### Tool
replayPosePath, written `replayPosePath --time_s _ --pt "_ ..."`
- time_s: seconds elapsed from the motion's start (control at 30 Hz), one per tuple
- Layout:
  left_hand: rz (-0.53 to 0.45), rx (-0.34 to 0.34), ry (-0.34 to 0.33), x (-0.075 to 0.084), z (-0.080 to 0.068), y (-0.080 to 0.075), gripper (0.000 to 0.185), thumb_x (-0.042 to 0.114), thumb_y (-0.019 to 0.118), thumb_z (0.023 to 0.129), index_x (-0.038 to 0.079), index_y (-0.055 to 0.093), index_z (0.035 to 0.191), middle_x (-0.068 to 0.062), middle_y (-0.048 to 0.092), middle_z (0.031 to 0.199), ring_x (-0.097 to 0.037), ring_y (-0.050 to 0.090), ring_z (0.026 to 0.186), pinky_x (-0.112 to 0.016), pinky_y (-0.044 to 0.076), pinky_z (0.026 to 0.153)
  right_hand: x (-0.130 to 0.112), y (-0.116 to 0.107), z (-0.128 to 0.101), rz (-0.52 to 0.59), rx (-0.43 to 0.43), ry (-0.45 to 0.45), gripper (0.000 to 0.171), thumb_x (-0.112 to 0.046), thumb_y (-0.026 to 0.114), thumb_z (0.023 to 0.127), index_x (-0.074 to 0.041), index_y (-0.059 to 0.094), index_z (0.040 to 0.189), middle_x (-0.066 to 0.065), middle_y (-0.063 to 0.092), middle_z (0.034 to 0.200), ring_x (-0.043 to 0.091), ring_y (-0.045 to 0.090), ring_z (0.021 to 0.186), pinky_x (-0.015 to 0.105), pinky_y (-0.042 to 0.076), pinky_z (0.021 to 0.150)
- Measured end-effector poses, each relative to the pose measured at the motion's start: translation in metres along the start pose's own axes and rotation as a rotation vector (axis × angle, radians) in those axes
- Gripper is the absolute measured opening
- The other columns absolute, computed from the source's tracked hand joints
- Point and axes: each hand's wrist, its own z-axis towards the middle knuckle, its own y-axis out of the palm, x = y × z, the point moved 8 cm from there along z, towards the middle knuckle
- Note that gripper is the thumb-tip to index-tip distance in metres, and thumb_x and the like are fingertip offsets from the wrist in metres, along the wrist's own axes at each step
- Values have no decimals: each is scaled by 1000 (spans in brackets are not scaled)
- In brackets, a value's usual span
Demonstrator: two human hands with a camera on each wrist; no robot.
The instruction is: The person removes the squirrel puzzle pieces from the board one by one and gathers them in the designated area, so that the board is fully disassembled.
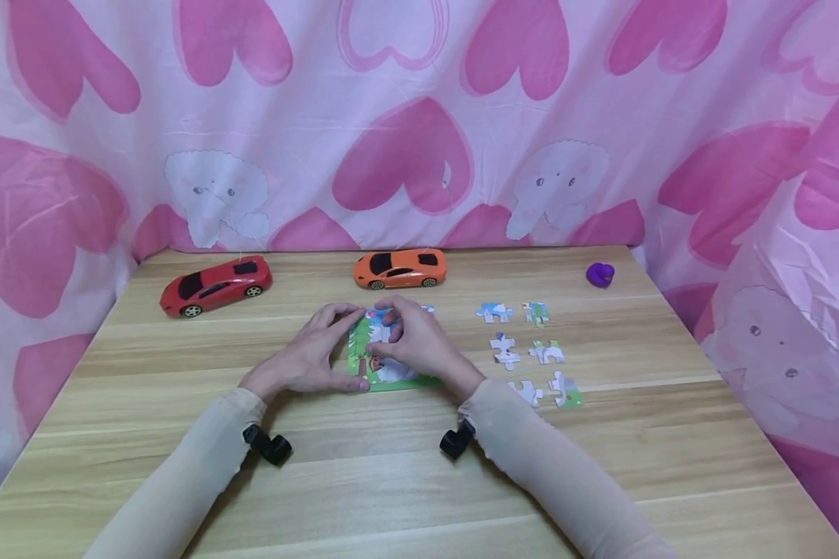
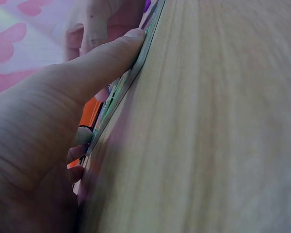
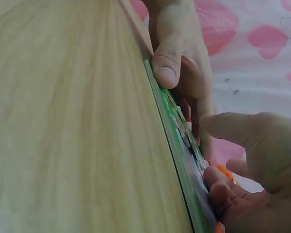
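I read the head view from left to right. A red toy car [image 1: 215,285] stands on the desk [image 1: 391,481] at the far left, nose pointing toward the near-left corner. An orange toy car [image 1: 400,268] stands near the far edge at centre, side-on to me.

My left hand [image 1: 308,359] lies at the left edge of the puzzle board [image 1: 363,365]. Its thumb is pressed against the near-left corner of the board and its fingers curve round to the far-left corner, so the hand holds the board by its edge. The left wrist view confirms the thumb [image 2: 104,60] flat against the thin edge of the board [image 2: 131,80].

The puzzle board lies flat on the desk at centre, just in front of the orange toy car and well apart from the red one. It shows a green border and a partly filled picture.

My right hand [image 1: 419,341] rests on top of the board, fingers curled, with fingertips pressing down on the picture area. I cannot tell whether it pinches a piece. The right wrist view shows its thumb [image 3: 230,127] extended above the board [image 3: 177,141].

Right of the board, six loose puzzle pieces [image 1: 530,353] lie in two columns, apart from one another. A small purple object [image 1: 600,274] sits near the far-right corner.
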Motion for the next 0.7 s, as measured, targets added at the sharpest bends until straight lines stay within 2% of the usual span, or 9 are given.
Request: replayPosePath --time_s 0.2,0.4,0.7 --pt "8 9 13 0 1 0 132 61 96 79 8 26 177 -13 25 177 -36 23 165 -64 20 137 0 5 4 -67 15 -14 64 -23 95 92 -7 66 147 3 68 119 14 64 87 24 57 71" --pt "10 8 9 1 0 0 132 62 96 79 8 26 177 -13 25 178 -37 23 165 -65 21 136 1 8 6 -100 2 2 59 -23 95 92 -9 70 144 1 68 118 14 61 90 24 54 74" --pt "10 12 12 2 0 -1 133 61 97 79 8 25 177 -14 25 177 -37 24 164 -65 21 136 -1 10 9 -109 -36 31 64 -21 94 93 -13 67 151 1 68 119 18 61 103 34 56 90"
